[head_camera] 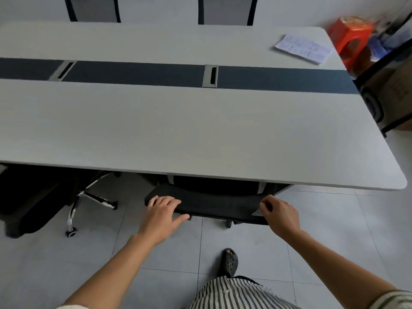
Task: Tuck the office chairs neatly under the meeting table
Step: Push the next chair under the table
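The left hand [163, 211] lay spread on the top edge of the black mesh chair [218, 206], fingers nearly straight and thumb along the near side. The right hand [279, 214] gripped the same edge at its other end, fingers curled over it. The chair's backrest stood just at the near edge of the grey bench [200, 130], with the seat hidden beneath the top. To the left, a second chair [33, 192] with a chrome base sat partly under the bench. A dark strip [138, 73] ran along the bench's middle. A printed sheet of paper [303, 49] lay near the far right corner, a red box [350, 39] beyond it. A black clog [229, 262] stood on the tiled floor [156, 275].
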Available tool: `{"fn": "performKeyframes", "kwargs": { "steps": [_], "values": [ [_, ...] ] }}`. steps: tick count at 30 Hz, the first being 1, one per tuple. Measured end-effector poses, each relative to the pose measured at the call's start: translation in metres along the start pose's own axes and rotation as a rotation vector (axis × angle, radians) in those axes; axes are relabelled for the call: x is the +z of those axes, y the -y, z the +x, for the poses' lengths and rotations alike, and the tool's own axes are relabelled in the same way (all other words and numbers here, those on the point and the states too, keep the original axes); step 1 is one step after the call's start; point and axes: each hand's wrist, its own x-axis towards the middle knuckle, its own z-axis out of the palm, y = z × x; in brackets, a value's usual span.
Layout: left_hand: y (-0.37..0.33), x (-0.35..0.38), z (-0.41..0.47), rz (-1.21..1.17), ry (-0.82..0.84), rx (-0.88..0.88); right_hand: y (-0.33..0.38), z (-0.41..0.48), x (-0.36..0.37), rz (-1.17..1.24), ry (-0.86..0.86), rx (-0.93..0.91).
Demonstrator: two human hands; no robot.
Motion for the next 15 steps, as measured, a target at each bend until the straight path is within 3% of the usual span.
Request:
{"fn": "performKeyframes", "kwargs": {
  "steps": [3,6,9,15],
  "values": [
    [-0.009,-0.014,-0.033,-0.277,-0.118,-0.073,0.026,-0.016,-0.006,0.082,0.027,-0.045],
    [-0.003,-0.036,-0.096,-0.668,-0.127,-0.253,0.069,-0.052,-0.001,0.258,0.063,-0.1],
    [0.026,-0.043,-0.178,-0.907,-0.151,-0.439,0.114,-0.094,0.014,0.519,0.277,-0.138],
    [0.091,-0.028,-0.341,-1.19,-0.454,-0.903,0.192,-0.164,0.045,0.524,0.609,-0.268]
  ]
}}
